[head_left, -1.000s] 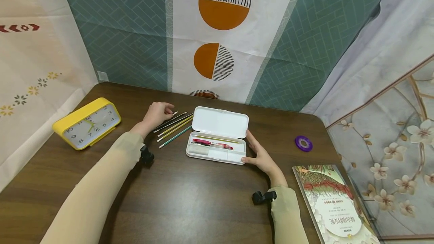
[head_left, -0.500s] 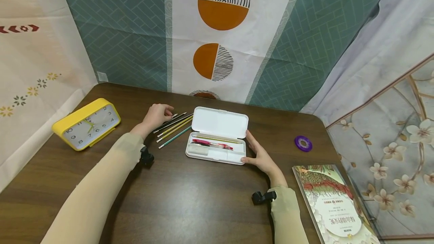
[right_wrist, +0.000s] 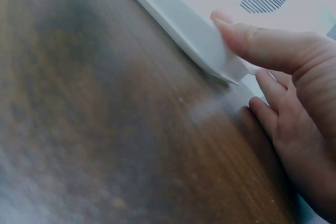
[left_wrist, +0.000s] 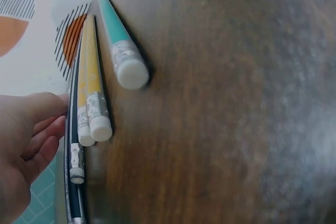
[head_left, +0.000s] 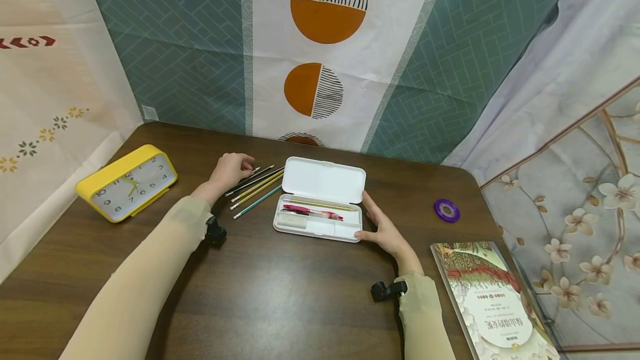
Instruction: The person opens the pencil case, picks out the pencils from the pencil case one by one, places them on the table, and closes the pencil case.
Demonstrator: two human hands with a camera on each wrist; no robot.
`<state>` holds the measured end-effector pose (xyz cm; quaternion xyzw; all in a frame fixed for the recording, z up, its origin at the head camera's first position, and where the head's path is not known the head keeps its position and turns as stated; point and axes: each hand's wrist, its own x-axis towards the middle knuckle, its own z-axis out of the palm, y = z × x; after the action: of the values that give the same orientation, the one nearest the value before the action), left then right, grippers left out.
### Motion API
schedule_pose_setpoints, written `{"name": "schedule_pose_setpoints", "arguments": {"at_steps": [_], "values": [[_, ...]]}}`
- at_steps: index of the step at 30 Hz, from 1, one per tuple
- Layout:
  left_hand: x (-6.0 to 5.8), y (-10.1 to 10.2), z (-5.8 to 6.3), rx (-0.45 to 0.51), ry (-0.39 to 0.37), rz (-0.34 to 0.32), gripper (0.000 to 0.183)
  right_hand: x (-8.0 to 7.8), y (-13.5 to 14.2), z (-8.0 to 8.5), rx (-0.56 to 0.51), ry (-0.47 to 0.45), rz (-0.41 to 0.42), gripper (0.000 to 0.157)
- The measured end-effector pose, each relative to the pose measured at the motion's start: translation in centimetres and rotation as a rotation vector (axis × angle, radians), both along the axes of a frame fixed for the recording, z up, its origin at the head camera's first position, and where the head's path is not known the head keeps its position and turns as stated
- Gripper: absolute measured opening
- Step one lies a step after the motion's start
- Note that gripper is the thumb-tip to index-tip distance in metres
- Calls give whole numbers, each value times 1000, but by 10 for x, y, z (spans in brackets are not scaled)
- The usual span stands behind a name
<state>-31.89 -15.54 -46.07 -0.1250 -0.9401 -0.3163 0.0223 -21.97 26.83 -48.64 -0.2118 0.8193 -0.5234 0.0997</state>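
My left hand (head_left: 231, 169) is at the far left side of a loose row of pencils, its thumb and curled fingers pinching the outermost black pencil (left_wrist: 67, 177). Beside it lie another dark pencil (left_wrist: 76, 156), two yellow pencils (left_wrist: 94, 93) and a teal pencil (head_left: 257, 201), all with white erasers. A white pencil case (head_left: 325, 181) lies with its lid raised back. My right hand (head_left: 386, 230) grips its right end, thumb on the front corner and fingers behind. Inside are a red pen (head_left: 312, 213), a yellowish pencil (head_left: 320, 204) and a whitish eraser (head_left: 291, 220).
A yellow alarm clock (head_left: 127, 182) stands at the left of the brown table (head_left: 280, 293). Toward the right are a purple ring-shaped roll (head_left: 447, 210) and a book (head_left: 495, 299) near the edge. Patterned cloth (head_left: 320, 32) hangs behind the table.
Both hands, the pencils and the case stay in place, apart from a very slight shift of the whole head view.
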Motion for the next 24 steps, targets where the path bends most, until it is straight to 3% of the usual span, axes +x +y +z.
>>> {"name": "schedule_pose_setpoints", "arguments": {"at_steps": [9,16,24], "values": [[5,7,17,41,64,-7,37,1,-1,1,4,8,2,103],[15,22,40,152,102,-83,39,0,-1,2,13,17,6,104],[28,48,55,251,202,-161,38,1,0,1,7,8,5,104]]}}
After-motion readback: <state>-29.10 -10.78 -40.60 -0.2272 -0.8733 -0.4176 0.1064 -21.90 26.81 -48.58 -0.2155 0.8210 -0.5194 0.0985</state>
